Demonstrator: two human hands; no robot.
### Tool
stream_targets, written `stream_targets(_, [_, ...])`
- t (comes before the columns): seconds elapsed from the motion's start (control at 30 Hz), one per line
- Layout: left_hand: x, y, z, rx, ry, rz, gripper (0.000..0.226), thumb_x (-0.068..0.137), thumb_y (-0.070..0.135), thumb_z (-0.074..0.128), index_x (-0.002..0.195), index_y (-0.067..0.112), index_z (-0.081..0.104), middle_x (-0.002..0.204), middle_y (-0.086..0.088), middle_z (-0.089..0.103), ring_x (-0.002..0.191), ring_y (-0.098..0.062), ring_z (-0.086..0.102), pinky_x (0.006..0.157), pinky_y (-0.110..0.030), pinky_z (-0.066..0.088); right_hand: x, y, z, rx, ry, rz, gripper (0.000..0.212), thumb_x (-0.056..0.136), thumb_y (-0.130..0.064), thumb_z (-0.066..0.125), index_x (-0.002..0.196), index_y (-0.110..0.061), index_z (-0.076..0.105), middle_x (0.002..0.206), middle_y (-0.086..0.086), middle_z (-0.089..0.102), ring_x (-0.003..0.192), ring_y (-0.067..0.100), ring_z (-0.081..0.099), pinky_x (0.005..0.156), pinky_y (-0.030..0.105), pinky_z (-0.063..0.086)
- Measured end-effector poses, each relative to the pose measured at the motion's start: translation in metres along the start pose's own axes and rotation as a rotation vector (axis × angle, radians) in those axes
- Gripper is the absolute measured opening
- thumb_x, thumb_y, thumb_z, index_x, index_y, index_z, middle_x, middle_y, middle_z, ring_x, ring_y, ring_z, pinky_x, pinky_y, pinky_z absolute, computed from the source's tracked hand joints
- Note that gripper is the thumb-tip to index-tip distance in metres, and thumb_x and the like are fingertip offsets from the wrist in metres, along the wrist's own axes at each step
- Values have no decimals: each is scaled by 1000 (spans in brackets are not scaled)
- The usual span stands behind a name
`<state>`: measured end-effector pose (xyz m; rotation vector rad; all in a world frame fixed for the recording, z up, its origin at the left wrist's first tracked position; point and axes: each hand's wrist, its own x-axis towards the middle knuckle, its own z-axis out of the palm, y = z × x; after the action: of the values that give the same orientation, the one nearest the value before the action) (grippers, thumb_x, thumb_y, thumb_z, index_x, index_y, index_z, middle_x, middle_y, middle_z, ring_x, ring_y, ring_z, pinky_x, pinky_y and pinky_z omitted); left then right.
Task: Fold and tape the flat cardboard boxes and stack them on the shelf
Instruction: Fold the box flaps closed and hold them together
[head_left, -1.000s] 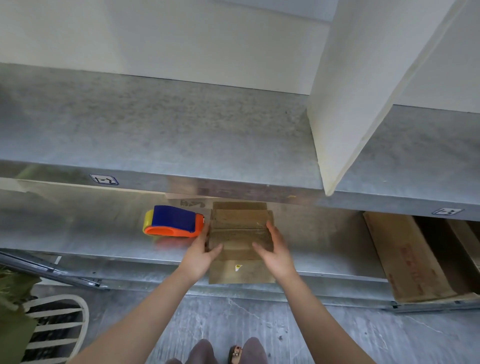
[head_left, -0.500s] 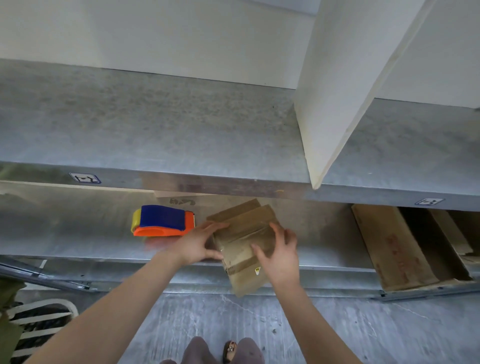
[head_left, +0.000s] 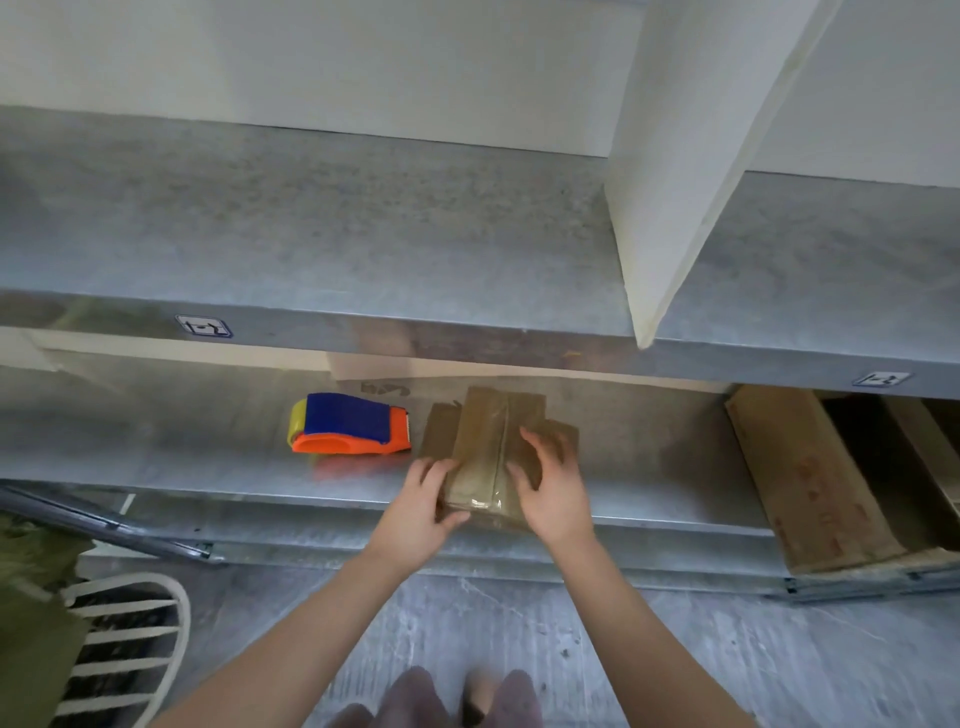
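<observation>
Stuck on the front lip of the upper shelf (head_left: 363, 234): a small blue-bordered label (head_left: 203, 326) towards the left and a second label (head_left: 880, 378) towards the right, marks on both too small to read. Dark print on a cardboard sheet (head_left: 384, 387) at the back edge of the lower shelf (head_left: 649, 457), illegible. Faded red print on the flat cardboard (head_left: 810, 478) at the lower shelf's right end, also unreadable.

Near the front edge of the lower shelf, about midway along: a small cardboard box (head_left: 483, 441), with a clear tape strip (head_left: 501, 447) along its top seam. Gripped at the near left corner by the left hand (head_left: 421, 512), thumb across the near face and fingers curled round the left side. Held from the right by the right hand (head_left: 553, 488), fingers spread and bent over the right half of the top, thumb just beside the tape. Just left of the box, apart from both hands: a blue, orange and yellow tape dispenser (head_left: 348, 426).
</observation>
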<state>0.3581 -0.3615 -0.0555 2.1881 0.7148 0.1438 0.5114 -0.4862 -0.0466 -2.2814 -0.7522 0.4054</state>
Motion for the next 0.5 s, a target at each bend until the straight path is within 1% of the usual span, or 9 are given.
stream_targets(0.07, [3, 5, 2, 12, 36, -37, 60, 86, 29, 70, 139, 25, 42, 133, 6, 40, 92, -13, 56, 86, -29, 49, -11, 0, -2, 77, 42, 15, 59, 83, -42, 72, 136, -28, 52, 142, 6, 41, 129, 20, 46, 103, 29, 41])
stream_targets(0.13, [4, 8, 7, 7, 83, -70, 58, 86, 30, 69, 138, 25, 43, 131, 7, 45, 87, -11, 57, 83, -27, 48, -24, 6, -4, 132, -15, 20, 70, 74, -42, 80, 136, -29, 50, 140, 1, 42, 128, 15, 44, 104, 26, 38])
stream_targets(0.2, [4, 11, 9, 17, 117, -62, 57, 88, 30, 68, 139, 26, 44, 131, 7, 48, 85, -10, 58, 83, -28, 49, -30, 11, -4, 122, -81, -10, 73, 75, -34, 81, 139, -28, 48, 143, 3, 42, 133, 17, 41, 108, 32, 39])
stream_targets(0.27, [8, 12, 8, 43, 140, -22, 54, 90, 30, 65, 140, 26, 45, 134, 6, 48, 95, -13, 60, 86, -29, 50, -25, 12, -4, 115, -88, -26, 68, 80, -24, 78, 140, -27, 47, 145, 5, 43, 134, 21, 43, 107, 38, 42])
stream_targets(0.37, [19, 6, 1, 104, 146, 18, 47, 93, 30, 61, 139, 25, 50, 138, 2, 49, 119, -17, 53, 98, -30, 45, -5, 7, -4, 49, -124, -44, 65, 84, -15, 72, 143, -26, 45, 148, 4, 43, 134, 21, 44, 107, 32, 40])
stream_targets(0.43, [25, 3, -4, 157, 106, 28, 47, 94, 29, 59, 140, 26, 48, 138, 1, 50, 125, -17, 48, 101, -27, 40, 6, 4, -5, 8, -174, -38, 66, 86, -12, 69, 145, -26, 42, 150, 2, 41, 135, 21, 43, 107, 30, 39])
stream_targets(0.5, [29, 2, -8, 229, 63, 63, 49, 94, 30, 58, 142, 24, 46, 138, -1, 50, 127, -19, 44, 104, -27, 35, 10, 5, -7, -19, -197, -35, 68, 86, -16, 70, 146, -26, 40, 150, 3, 41, 136, 23, 42, 108, 31, 39])
